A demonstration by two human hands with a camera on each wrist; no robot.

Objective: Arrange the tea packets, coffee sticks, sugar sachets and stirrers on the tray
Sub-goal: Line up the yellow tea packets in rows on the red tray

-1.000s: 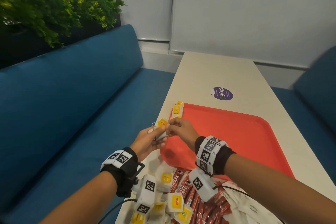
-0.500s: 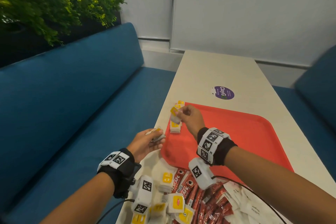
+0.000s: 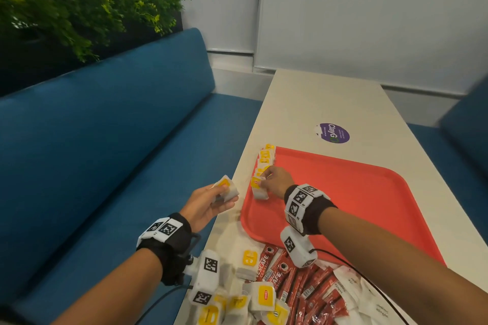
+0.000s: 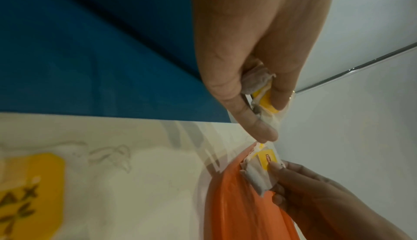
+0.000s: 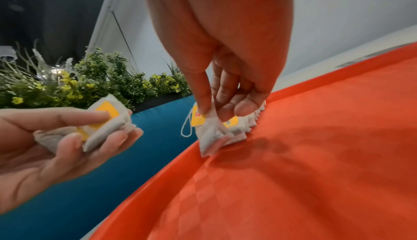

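Observation:
An orange tray lies on the cream table. A row of tea packets with yellow tags stands along the tray's left rim. My right hand pinches the nearest tea packet of that row, its lower end touching the tray floor. My left hand hovers just left of the tray, over the table edge, gripping a small stack of tea packets between thumb and fingers. Loose tea packets, red coffee sticks and white sugar sachets are piled at the table's near end.
A purple round sticker sits on the table beyond the tray. A blue bench runs along the table's left side, with green plants behind it. Another blue seat is at the right. Cables trail from the wrist cameras over the pile.
My right hand carried a tea packet from the left hand to the tray and now sets it down at the near end of the row. The left hand drew back slightly.

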